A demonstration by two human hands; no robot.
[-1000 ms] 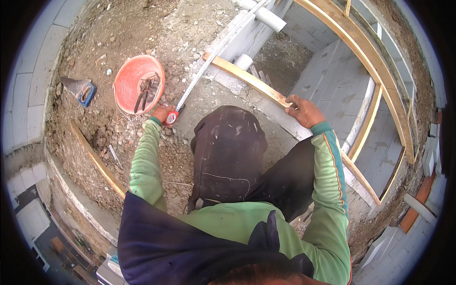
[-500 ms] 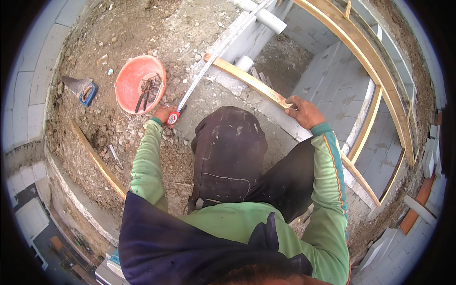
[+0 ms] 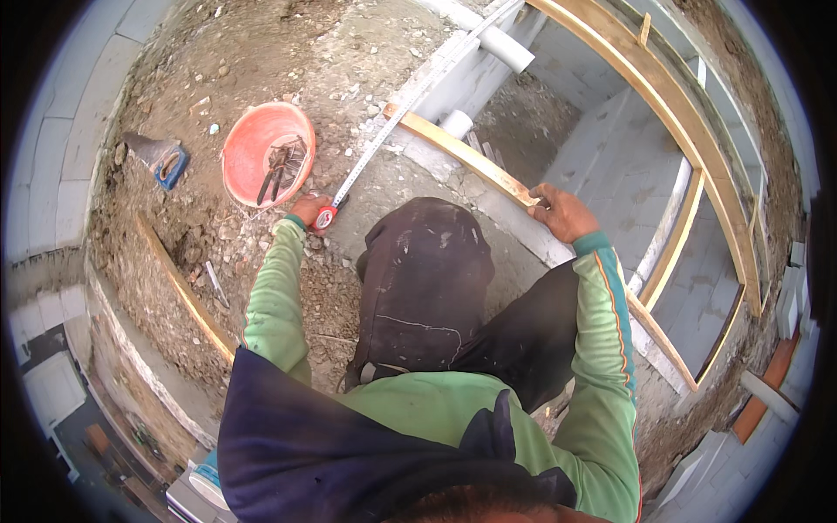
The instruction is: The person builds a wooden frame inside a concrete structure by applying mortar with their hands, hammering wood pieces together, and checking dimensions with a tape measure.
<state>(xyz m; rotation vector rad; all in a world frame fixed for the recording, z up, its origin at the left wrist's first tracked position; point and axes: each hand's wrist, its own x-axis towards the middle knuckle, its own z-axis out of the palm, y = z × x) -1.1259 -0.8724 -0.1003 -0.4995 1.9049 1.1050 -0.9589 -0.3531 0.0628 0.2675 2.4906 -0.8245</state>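
My left hand (image 3: pixel 307 210) is closed around a red and white tape measure (image 3: pixel 325 217) low over the soil. Its pale blade (image 3: pixel 375 146) runs out to the far right, crossing the end of a wooden batten (image 3: pixel 462 152) and passing along a block wall. On that batten, which lies along the near edge of a block-lined pit, my right hand (image 3: pixel 565 213) is closed with the fingertips at the wood. A dark-trousered knee (image 3: pixel 427 253) is between my two arms.
Beyond my left hand stands an orange bowl (image 3: pixel 266 148) holding dark-handled tools. A blue-handled trowel (image 3: pixel 166 166) lies farther left, and a timber strip (image 3: pixel 183 283) nearer me. White pipes (image 3: pixel 506 50) stick out over the pit (image 3: pixel 532 113). Curved timber framing (image 3: pixel 663 109) borders its far side.
The whole view has shifted slightly, so the bowl and tape measure appear a little farther right. Both hands keep their holds, with little other visible change.
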